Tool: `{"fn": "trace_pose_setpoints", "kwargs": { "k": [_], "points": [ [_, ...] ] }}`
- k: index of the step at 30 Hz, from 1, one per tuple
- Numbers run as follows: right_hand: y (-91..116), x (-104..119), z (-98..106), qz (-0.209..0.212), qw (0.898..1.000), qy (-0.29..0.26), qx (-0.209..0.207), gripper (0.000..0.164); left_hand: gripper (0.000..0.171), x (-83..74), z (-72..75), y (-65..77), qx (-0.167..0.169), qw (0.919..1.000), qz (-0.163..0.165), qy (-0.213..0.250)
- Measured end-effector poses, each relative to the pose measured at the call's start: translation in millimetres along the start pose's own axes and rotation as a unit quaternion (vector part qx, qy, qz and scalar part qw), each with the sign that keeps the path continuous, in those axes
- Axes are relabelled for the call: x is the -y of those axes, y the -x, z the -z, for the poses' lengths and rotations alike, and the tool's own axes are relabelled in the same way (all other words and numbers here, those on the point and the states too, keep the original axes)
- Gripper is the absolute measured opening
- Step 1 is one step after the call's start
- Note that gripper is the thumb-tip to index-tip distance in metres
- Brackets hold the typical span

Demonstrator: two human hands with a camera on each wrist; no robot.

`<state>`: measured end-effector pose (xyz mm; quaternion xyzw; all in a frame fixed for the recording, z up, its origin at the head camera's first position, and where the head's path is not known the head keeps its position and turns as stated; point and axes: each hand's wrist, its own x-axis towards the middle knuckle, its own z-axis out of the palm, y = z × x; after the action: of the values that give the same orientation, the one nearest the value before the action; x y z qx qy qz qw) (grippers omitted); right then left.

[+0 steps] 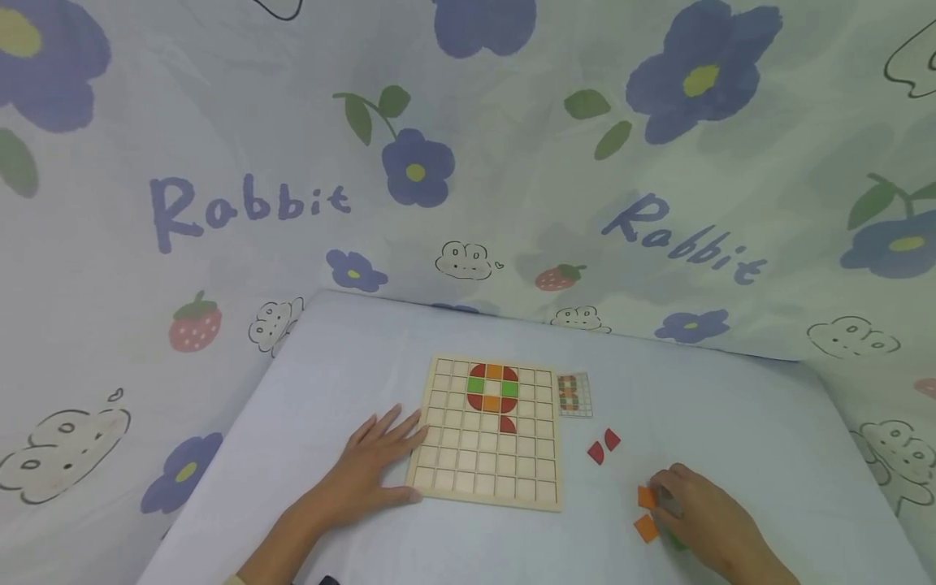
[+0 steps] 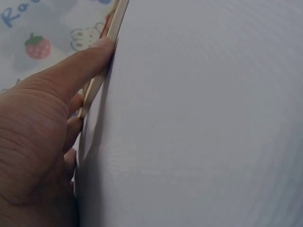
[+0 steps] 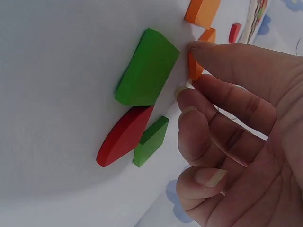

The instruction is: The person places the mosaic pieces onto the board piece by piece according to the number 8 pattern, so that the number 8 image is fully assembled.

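Note:
My left hand [image 1: 369, 463] rests at the left side of a wooden grid board [image 1: 465, 460], fingers spread and fairly straight, thumb touching its edge. Red quarter-round, orange and green tiles form a ring in the board's upper part, with a red quarter-round tile [image 1: 508, 425] just below it. At the right, my right hand [image 1: 705, 516] pinches an orange square tile [image 3: 194, 66] between thumb and index finger. Close to that hand lie another orange tile [image 1: 647, 529], a large-looking green tile [image 3: 147, 71], a red quarter-round tile [image 3: 124, 137] and a second green tile [image 3: 151, 142].
A small pattern card [image 1: 575, 396] lies against the board's right edge. Two red quarter-round tiles [image 1: 595, 452] sit between the board and my right hand. Printed fabric [image 1: 483, 211] hangs behind the white table [image 1: 351, 349]. A dark object [image 1: 329, 580] shows at the bottom edge.

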<state>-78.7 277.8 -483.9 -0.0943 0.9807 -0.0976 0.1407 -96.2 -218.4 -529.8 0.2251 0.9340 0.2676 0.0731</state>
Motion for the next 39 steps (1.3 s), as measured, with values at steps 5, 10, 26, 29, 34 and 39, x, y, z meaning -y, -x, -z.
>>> {"fn": "trace_pose_setpoints", "kwargs": {
  "k": [5, 10, 26, 29, 34, 39],
  "points": [
    [-1, 1, -1, 0.002, 1.000, 0.004, -0.003, 0.024, 0.094, -1.0, 0.5, 0.6, -0.001, 1.0000, 0.000, -0.001],
    [-5, 3, 0, -0.010, 1.000, 0.011, 0.012, 0.023, 0.094, -3.8, 1.2, 0.2, -0.002, 0.9999, 0.003, 0.012],
    [-18, 25, 1, 0.016, 0.999, 0.000, -0.042, 0.020, 0.094, -5.9, 4.7, -3.3, 0.006, 1.0000, 0.006, 0.006],
    [-24, 39, 2, 0.044, 0.997, -0.005, -0.065, 0.017, 0.094, -5.8, 4.7, -3.9, 0.004, 1.0000, 0.002, 0.007],
    [-38, 59, 6, 0.128, 0.984, 0.009, -0.122, 0.016, 0.094, -5.9, 3.4, -3.1, 0.001, 0.9999, 0.004, 0.011],
    [-58, 82, 12, 0.179, 0.974, 0.025, -0.140, 0.013, 0.094, -7.5, 3.6, -0.6, 0.008, 0.9997, 0.019, 0.011]
  ]
}}
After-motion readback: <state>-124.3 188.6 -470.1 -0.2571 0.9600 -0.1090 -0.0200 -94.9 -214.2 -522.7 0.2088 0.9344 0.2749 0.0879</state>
